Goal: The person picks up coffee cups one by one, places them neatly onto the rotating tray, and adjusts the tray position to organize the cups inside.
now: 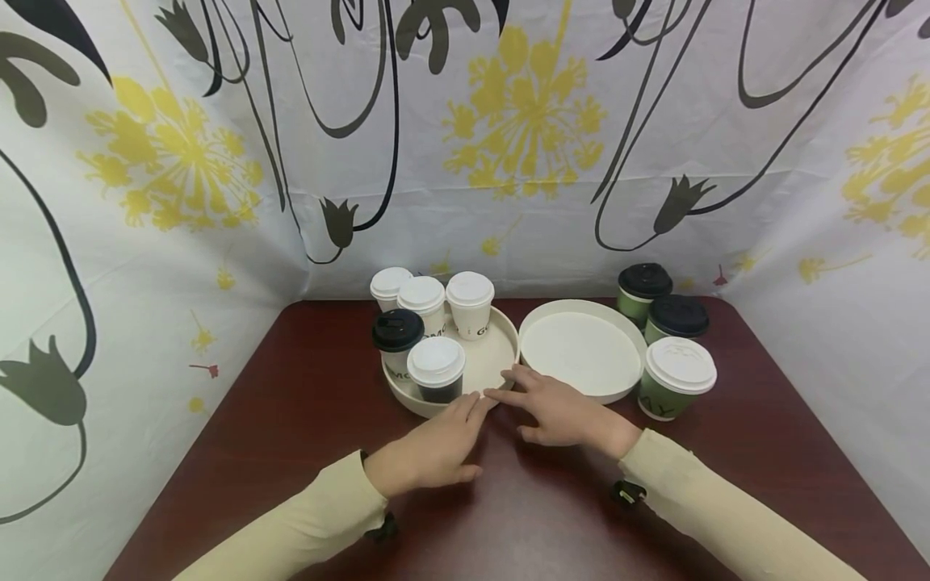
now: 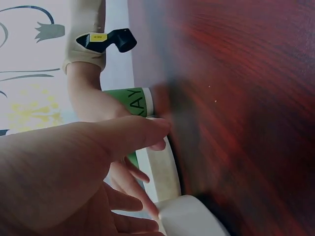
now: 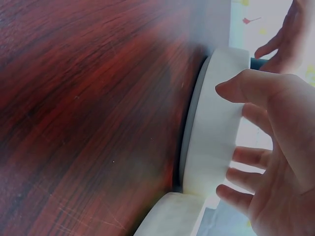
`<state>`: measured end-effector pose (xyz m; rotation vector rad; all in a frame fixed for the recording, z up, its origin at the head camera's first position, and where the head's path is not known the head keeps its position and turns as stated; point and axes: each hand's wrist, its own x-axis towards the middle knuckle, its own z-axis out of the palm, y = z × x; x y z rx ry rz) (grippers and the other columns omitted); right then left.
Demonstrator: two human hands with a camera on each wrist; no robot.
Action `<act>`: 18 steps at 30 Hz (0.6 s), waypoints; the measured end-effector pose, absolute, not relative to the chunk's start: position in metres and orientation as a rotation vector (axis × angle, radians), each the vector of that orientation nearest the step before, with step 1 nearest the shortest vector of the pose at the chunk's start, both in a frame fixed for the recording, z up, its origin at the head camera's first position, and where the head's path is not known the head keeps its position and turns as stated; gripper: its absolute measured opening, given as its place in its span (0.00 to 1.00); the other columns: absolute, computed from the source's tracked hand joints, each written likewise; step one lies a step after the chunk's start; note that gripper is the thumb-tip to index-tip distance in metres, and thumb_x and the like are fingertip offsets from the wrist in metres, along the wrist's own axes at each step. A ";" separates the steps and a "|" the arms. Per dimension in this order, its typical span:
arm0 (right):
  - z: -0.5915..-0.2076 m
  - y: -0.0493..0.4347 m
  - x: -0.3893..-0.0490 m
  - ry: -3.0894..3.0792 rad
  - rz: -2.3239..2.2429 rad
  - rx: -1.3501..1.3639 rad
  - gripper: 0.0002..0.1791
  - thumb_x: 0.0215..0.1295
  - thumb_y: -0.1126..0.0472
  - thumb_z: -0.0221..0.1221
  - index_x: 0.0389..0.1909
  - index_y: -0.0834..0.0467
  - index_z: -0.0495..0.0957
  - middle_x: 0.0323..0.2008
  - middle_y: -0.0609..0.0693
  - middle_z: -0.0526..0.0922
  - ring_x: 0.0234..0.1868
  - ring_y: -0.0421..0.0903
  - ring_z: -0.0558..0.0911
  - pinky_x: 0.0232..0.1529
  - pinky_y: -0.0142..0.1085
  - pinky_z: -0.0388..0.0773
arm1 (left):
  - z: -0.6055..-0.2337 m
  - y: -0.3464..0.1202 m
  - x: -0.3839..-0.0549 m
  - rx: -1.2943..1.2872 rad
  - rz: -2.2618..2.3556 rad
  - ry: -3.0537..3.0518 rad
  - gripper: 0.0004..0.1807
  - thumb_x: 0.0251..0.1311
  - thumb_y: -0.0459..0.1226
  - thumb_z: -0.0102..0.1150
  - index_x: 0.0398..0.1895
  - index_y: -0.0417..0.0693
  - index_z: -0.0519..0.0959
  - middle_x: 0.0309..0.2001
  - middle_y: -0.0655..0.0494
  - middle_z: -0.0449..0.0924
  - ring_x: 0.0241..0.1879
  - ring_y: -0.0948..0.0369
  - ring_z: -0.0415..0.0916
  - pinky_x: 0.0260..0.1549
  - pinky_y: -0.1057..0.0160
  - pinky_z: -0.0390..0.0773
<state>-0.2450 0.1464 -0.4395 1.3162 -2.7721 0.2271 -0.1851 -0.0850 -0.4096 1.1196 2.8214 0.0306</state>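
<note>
Two round cream trays stand side by side on the table. The left tray [image 1: 496, 355] carries several lidded paper cups, among them a white-lidded dark cup [image 1: 439, 390] and a black-lidded white cup [image 1: 398, 343]. My left hand [image 1: 436, 448] is at its front rim, fingers straight and pointing forward. From the right, my right hand [image 1: 563, 410] reaches to the same rim, fingers spread and its fingertips close to the left ones. In the right wrist view, these fingers [image 3: 251, 156] lie along the top of a pale tray wall [image 3: 211, 123]; firm contact cannot be told. Neither hand grips anything.
The right tray [image 1: 581, 347] shows only its bare floor. Beside it stand green cups: a white-lidded one [image 1: 672, 387] in front, black-lidded ones [image 1: 643, 286] behind. Patterned white cloth [image 1: 407, 161] encloses the dark red-brown table [image 1: 312, 403] at the back and sides.
</note>
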 end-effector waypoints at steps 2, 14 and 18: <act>-0.439 0.146 -0.245 -2.782 0.225 1.313 0.39 0.57 0.55 0.67 0.72 0.44 0.66 0.68 0.63 0.69 0.71 0.61 0.69 0.64 0.54 0.74 | -0.411 -0.085 -0.184 1.092 0.025 2.823 0.51 0.57 0.50 0.68 0.75 0.35 0.52 0.73 0.35 0.59 0.74 0.44 0.58 0.73 0.52 0.64; -0.439 0.145 -0.244 -2.809 0.229 1.294 0.39 0.57 0.54 0.67 0.72 0.43 0.66 0.69 0.62 0.68 0.72 0.62 0.67 0.65 0.56 0.72 | -0.414 -0.086 -0.184 1.108 -0.046 2.835 0.52 0.58 0.51 0.68 0.75 0.34 0.52 0.73 0.34 0.59 0.74 0.45 0.59 0.72 0.53 0.65; -0.440 0.146 -0.246 -2.802 0.238 1.301 0.40 0.57 0.54 0.67 0.72 0.43 0.66 0.69 0.62 0.68 0.71 0.61 0.68 0.66 0.56 0.72 | -0.415 -0.086 -0.183 1.096 -0.049 2.827 0.52 0.58 0.51 0.68 0.75 0.34 0.53 0.73 0.35 0.59 0.75 0.45 0.58 0.73 0.53 0.64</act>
